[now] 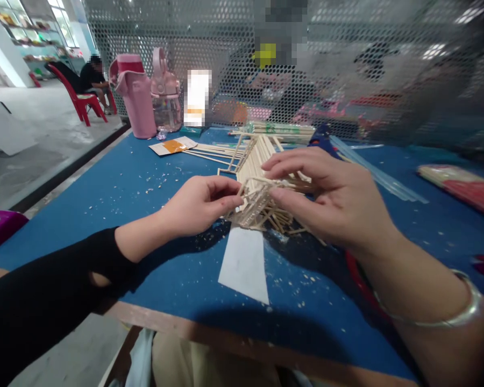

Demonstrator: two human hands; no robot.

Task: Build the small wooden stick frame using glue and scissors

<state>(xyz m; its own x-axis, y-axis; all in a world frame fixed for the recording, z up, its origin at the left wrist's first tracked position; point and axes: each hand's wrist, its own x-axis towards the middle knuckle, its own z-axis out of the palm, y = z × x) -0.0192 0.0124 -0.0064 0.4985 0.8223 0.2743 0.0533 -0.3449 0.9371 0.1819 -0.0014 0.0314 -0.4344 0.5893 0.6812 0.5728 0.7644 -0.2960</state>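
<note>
A small open frame [250, 207] built from thin wooden sticks is held just above the table, between my two hands. My left hand [197, 207] pinches its left side between thumb and fingers. From the right, my right hand [334, 196] curls its thumb and fingertips around the frame's upper right edge; the exact contact is partly hidden. Behind the frame lies a pile of loose wooden sticks [260, 153], with another stick frame [228, 171] beside it at the left. A strip of white paper [246, 266] lies under and in front of the held frame.
Clear glue sticks [387, 174] and a dark blue tool [320, 135] lie beyond my right hand. A packet [463, 185] is at far right. A pink flask [137, 102] and a drinking bottle [167, 102] stand before the perforated metal screen [226, 54]. Scraps litter the blue table [125, 183].
</note>
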